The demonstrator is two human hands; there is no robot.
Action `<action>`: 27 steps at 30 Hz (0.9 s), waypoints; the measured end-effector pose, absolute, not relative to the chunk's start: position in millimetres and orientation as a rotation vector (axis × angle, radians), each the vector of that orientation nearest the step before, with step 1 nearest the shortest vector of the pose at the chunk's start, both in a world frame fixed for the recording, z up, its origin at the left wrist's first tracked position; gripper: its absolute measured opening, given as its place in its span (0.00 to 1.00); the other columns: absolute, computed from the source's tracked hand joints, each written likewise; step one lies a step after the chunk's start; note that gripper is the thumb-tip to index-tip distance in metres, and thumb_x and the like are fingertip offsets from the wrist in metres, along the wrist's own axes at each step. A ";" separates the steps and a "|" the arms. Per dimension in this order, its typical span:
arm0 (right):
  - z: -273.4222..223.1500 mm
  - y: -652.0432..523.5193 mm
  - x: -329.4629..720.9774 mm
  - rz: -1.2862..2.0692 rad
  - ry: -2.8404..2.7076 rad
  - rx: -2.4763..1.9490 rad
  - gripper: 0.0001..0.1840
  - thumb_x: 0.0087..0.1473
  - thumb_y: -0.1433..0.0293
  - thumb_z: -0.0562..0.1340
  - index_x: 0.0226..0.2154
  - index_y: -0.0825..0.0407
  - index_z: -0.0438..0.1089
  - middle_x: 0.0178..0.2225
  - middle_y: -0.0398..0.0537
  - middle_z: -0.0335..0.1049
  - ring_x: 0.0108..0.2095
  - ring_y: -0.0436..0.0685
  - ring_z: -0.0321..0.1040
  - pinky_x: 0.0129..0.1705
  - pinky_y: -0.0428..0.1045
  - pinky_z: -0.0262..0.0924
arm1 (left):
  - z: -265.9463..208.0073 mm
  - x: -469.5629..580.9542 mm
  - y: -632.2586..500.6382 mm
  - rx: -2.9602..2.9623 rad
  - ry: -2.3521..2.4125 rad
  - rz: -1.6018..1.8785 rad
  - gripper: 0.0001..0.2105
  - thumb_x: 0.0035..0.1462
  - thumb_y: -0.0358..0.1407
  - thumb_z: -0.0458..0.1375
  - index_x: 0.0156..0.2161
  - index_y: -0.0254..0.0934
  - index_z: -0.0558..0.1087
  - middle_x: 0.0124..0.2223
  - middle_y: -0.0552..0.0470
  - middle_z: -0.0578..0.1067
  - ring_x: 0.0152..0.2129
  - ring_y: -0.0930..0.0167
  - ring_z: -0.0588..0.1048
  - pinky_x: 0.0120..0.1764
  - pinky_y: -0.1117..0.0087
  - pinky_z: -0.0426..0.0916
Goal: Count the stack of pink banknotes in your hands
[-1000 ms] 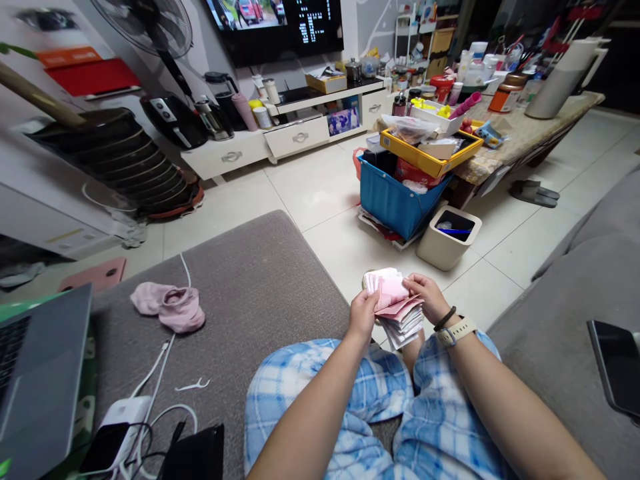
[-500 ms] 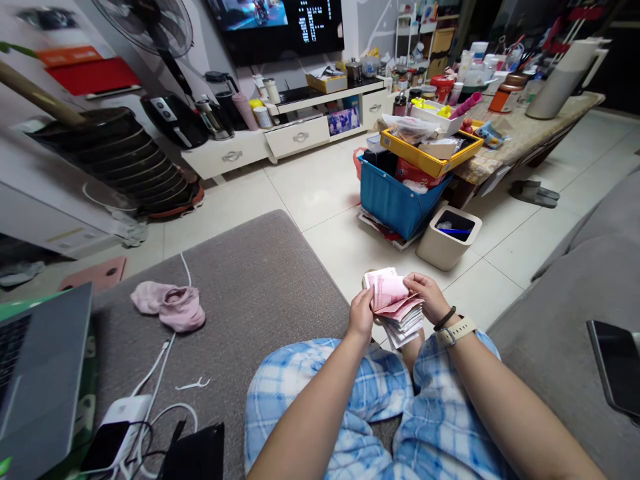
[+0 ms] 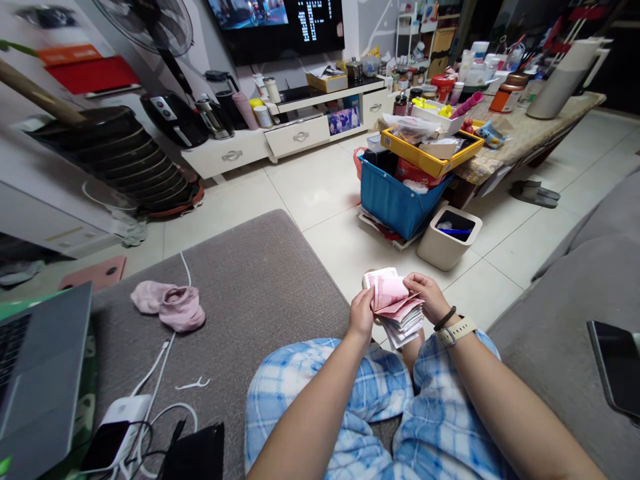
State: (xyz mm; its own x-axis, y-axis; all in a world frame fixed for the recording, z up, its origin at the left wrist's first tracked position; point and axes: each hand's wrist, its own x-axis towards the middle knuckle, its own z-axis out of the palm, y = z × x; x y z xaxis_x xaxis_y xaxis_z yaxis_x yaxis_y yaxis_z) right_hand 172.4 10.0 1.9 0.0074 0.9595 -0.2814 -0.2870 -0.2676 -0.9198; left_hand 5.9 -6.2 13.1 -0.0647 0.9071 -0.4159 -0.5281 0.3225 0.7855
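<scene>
A folded stack of pink banknotes [image 3: 389, 291] is held between my two hands, above my knees. My left hand [image 3: 362, 312] is closed on its left side, the thumb lying on the front notes. With its fingertips, my right hand [image 3: 426, 293] pinches the upper right corner of a note. Below the fold, the loose ends of many notes fan downward. A dark bracelet and a beige watch [image 3: 457, 330] are on my right wrist. The undersides of the notes and some left fingers are hidden.
On the grey couch to the left are pink socks [image 3: 170, 305], a laptop [image 3: 40, 380], white cables and a black wallet-like item [image 3: 194, 455]. A phone [image 3: 617, 367] lies at right. Ahead stand a beige bin [image 3: 443, 250], a blue basket [image 3: 393, 197] and a cluttered table [image 3: 545, 137].
My hands and the banknotes look the same as before. Only the picture on the television has changed.
</scene>
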 end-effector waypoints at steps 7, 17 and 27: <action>4.2 9.1 171.3 1.496 -0.806 -1.214 0.28 0.33 0.48 0.78 0.20 0.50 0.68 0.16 0.37 0.61 0.19 0.49 0.54 0.24 0.47 0.48 | 13.4 5.9 -6.9 0.436 1.087 1.229 0.22 0.34 0.51 0.74 0.29 0.34 0.79 0.33 0.46 0.83 0.34 0.60 0.81 0.41 0.64 0.73; 8.9 8.8 170.8 1.486 -0.830 -1.218 0.27 0.33 0.48 0.77 0.21 0.51 0.69 0.17 0.38 0.62 0.20 0.49 0.55 0.25 0.48 0.49 | 6.4 4.8 -6.5 0.450 1.095 1.215 0.21 0.37 0.50 0.72 0.31 0.35 0.80 0.32 0.48 0.83 0.33 0.62 0.81 0.41 0.65 0.72; 12.8 7.0 170.0 1.547 -0.840 -1.215 0.28 0.39 0.43 0.73 0.22 0.49 0.67 0.15 0.41 0.64 0.16 0.49 0.54 0.19 0.48 0.47 | 10.2 4.7 -8.3 0.432 1.082 1.205 0.22 0.36 0.49 0.74 0.33 0.33 0.80 0.33 0.44 0.83 0.34 0.59 0.82 0.42 0.62 0.73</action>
